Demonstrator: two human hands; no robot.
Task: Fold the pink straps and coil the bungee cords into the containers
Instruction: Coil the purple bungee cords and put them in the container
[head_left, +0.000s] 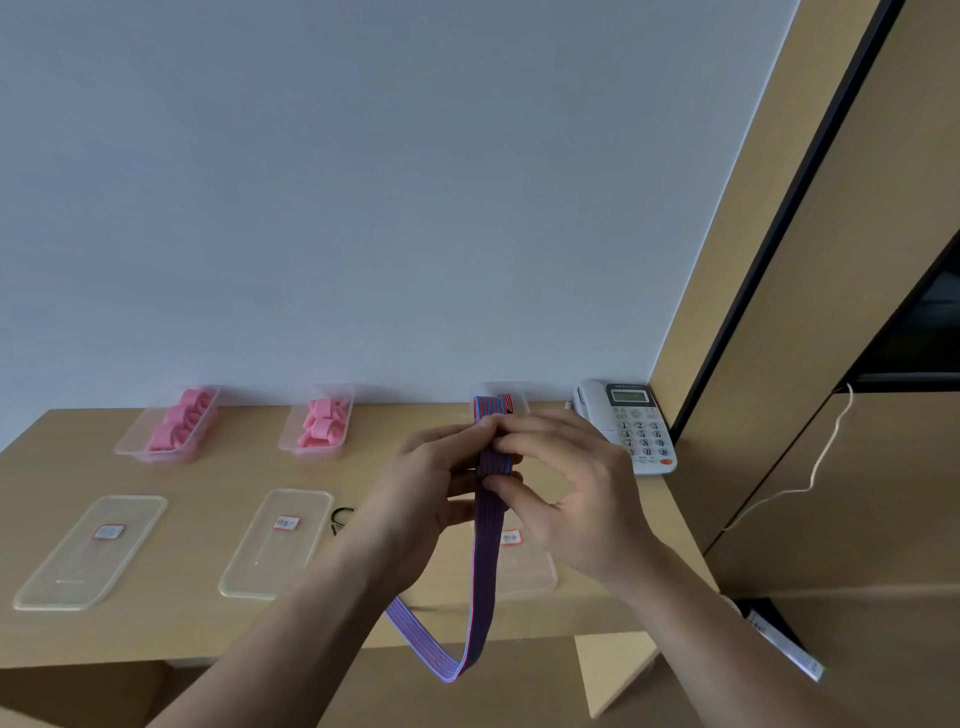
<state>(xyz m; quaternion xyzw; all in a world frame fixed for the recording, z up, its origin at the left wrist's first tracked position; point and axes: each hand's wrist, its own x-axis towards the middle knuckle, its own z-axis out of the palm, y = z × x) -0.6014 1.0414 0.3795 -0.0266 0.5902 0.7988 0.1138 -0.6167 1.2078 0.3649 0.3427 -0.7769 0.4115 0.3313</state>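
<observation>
A flat red-and-blue striped bungee cord (488, 551) hangs in a long loop below my hands, past the table's front edge. My left hand (431, 488) grips its wound upper part from the left. My right hand (561, 488) pinches the same bundle from the right with thumb and fingers. Behind my hands, a clear container (519, 397) at the back holds another striped cord. Two clear containers (132, 441) (291, 444) at the back left hold folded pink straps (179, 421) (324, 423).
Two clear lids (67, 577) (254, 571) with labels lie on the wooden table (208, 629); a third lid (530, 566) lies under my right hand. A black hook (340, 517) lies beside the middle lid. A white desk phone (636, 423) stands at the back right against a wooden cabinet.
</observation>
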